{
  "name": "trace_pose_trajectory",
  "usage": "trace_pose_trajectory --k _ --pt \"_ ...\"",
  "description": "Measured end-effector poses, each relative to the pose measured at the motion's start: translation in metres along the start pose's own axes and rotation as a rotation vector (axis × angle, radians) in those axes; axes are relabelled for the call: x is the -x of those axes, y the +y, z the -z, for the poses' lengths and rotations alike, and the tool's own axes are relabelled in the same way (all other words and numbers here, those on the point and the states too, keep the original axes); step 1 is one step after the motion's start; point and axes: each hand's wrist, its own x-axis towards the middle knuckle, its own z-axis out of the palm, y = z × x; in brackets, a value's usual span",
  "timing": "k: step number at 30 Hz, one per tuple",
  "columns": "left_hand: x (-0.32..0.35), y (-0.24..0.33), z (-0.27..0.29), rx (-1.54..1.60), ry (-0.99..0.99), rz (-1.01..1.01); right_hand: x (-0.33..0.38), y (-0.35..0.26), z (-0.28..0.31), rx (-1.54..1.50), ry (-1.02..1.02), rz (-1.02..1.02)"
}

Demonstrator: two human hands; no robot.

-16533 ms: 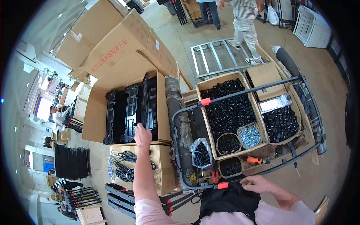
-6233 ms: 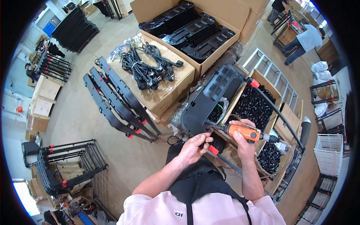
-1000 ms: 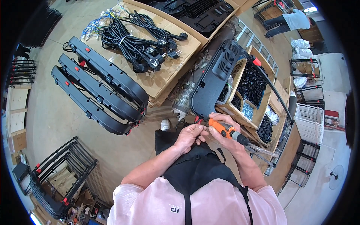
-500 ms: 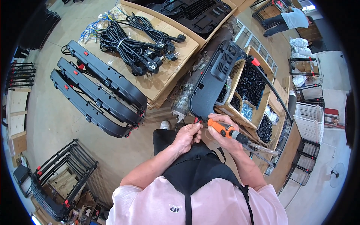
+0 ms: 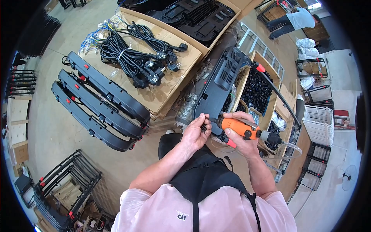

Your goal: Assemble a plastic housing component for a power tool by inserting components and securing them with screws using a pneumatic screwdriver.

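Observation:
My right hand (image 5: 244, 144) is wrapped round an orange power screwdriver (image 5: 239, 127), with a clear hose (image 5: 296, 151) trailing from its dark back end. Its tip points left, toward the fingers of my left hand (image 5: 195, 134). That hand is closed in a pinch around small dark pieces (image 5: 203, 127) that look like screws. Both hands are at the near end of a black plastic housing (image 5: 210, 98) with a vented raised cover (image 5: 228, 71). The driver's tip is close to my left fingertips; whether they touch I cannot tell.
Wooden bins at the right hold black plastic parts (image 5: 257, 87). Bundled black power cables (image 5: 123, 54) lie on a cardboard box (image 5: 170, 83). Several black housings (image 5: 110, 91) stand at left. A ladder (image 5: 262, 50) and a person (image 5: 295, 21) are farther back.
The screwdriver has swung lower and to the right, now lying more level, its tip nearer my left fingers. My left hand has turned slightly, showing dark pieces. The view has shifted a little.

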Motion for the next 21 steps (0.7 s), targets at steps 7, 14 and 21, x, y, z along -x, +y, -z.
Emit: trace_pose_trajectory --k 7,14,21 --pt "-0.006 0.010 -0.005 0.056 -0.048 0.055 -0.016 -0.002 0.000 -0.058 -0.003 -0.041" --pt "-0.012 0.008 0.000 0.144 -0.085 0.073 -0.025 0.000 -0.004 0.024 -0.045 0.007" --pt "-0.019 0.009 -0.012 0.039 0.037 -0.016 -0.044 0.002 -0.018 0.074 -0.009 -0.056"
